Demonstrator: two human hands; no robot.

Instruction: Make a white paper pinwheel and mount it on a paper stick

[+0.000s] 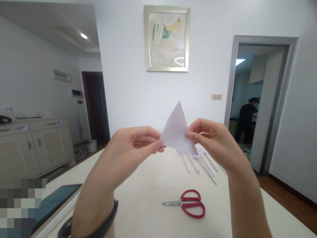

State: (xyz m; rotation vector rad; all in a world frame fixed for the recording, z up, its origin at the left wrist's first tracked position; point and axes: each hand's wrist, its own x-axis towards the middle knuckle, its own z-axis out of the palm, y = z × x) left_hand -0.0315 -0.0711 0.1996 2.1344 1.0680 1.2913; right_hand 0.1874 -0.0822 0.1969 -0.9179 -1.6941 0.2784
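I hold a white paper folded into a triangle (177, 130) in the air above the white table (148, 188), its tip pointing up. My left hand (135, 142) pinches its lower left corner between thumb and fingers. My right hand (210, 137) pinches the right edge. A dark band sits on my left wrist. Below the hands, red-handled scissors (189, 204) lie shut on the table, blades pointing left. Several thin white paper strips (200, 163) lie on the table behind the triangle, partly hidden by my right hand.
A dark tablet or tray (53, 203) lies at the table's left edge. A cream sideboard (34, 145) stands at the left wall. A framed picture (167, 38) hangs ahead. Through the right doorway a person in black (246, 120) stands in another room.
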